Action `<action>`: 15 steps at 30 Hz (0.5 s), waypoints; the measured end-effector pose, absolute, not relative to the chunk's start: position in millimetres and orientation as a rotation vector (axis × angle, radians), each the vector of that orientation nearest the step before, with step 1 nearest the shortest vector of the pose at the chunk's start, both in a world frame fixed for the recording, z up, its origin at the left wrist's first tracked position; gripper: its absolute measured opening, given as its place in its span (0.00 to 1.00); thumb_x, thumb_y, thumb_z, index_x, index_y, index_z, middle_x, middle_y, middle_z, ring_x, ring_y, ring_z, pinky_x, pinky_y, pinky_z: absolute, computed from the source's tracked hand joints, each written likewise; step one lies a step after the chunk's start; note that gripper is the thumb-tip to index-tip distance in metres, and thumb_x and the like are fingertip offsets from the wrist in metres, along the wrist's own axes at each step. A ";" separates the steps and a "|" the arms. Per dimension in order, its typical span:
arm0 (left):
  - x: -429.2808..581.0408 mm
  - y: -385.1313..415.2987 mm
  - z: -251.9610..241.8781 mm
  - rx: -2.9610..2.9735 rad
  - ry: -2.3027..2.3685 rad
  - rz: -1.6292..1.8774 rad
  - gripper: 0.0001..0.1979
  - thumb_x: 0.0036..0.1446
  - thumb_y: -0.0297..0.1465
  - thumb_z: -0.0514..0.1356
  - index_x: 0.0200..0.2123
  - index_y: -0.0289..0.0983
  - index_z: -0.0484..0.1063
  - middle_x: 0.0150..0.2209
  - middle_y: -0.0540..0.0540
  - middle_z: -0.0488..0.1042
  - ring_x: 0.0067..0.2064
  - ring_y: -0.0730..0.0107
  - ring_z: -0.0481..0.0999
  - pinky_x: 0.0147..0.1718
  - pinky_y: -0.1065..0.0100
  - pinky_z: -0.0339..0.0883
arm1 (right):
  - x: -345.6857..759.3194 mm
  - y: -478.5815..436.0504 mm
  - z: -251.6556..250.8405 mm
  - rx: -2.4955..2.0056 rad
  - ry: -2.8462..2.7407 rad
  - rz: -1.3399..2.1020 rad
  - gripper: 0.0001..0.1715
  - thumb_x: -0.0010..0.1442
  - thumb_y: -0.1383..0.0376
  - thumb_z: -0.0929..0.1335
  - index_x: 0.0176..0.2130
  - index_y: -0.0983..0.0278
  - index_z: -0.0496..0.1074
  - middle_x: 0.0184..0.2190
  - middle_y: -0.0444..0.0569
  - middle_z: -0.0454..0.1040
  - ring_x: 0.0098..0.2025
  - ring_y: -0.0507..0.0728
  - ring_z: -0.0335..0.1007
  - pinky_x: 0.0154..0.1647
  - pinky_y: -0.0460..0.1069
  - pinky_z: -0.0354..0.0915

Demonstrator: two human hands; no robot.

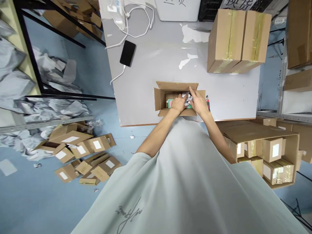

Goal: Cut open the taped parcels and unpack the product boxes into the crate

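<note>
An open cardboard box [177, 86] stands near the table's front edge with its flaps folded outward. My left hand [178, 104] reaches into it, its fingers bent against crumpled paper [188, 98]. My right hand [199, 103] is at the box's right end, index finger stretched out and the others apart, touching the same paper. Beneath the paper and my left hand lies a green and pink item [170, 103], mostly hidden. A red and black tool, perhaps a cutter [207, 102], lies right of the box, partly behind my right hand.
Two taped cartons [226, 39] stand at the table's back right. A black phone [127, 53] on a white cable lies at the left. A large carton [296, 156] of small boxes stands below right. Loose boxes [80, 148] cover the floor at left.
</note>
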State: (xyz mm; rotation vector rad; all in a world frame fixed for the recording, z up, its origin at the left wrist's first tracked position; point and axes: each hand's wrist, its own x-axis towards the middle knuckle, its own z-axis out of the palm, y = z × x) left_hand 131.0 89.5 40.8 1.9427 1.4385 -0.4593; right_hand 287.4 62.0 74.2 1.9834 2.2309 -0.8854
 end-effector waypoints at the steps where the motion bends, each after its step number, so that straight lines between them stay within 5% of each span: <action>1: 130.0 89.7 39.8 1.953 1.427 -0.464 0.37 0.71 0.32 0.67 0.80 0.47 0.65 0.69 0.31 0.73 0.66 0.38 0.80 0.63 0.48 0.77 | 286.0 63.1 74.7 1.948 2.220 -0.869 0.53 0.73 0.72 0.62 0.88 0.63 0.42 0.78 0.65 0.68 0.72 0.73 0.73 0.73 0.66 0.72; 6: 116.8 92.1 34.1 1.995 1.435 -0.381 0.26 0.73 0.27 0.59 0.71 0.42 0.77 0.65 0.30 0.77 0.65 0.38 0.81 0.61 0.47 0.77 | 272.7 67.5 70.8 1.775 2.148 -0.717 0.48 0.75 0.74 0.60 0.87 0.65 0.47 0.70 0.69 0.76 0.68 0.71 0.75 0.72 0.64 0.69; 12: 95.7 96.3 37.4 1.910 1.489 -0.239 0.23 0.71 0.27 0.61 0.65 0.42 0.84 0.61 0.32 0.84 0.64 0.39 0.82 0.61 0.49 0.75 | 252.8 75.1 64.1 1.596 2.050 -0.622 0.35 0.77 0.76 0.57 0.75 0.72 0.71 0.64 0.75 0.81 0.65 0.70 0.80 0.72 0.62 0.65; 15: 82.4 94.7 45.3 1.895 1.503 -0.170 0.22 0.71 0.27 0.62 0.64 0.43 0.85 0.60 0.33 0.86 0.63 0.37 0.83 0.60 0.47 0.75 | 247.9 77.9 65.6 1.562 2.032 -0.602 0.34 0.77 0.77 0.58 0.75 0.72 0.70 0.62 0.74 0.83 0.62 0.70 0.83 0.69 0.61 0.67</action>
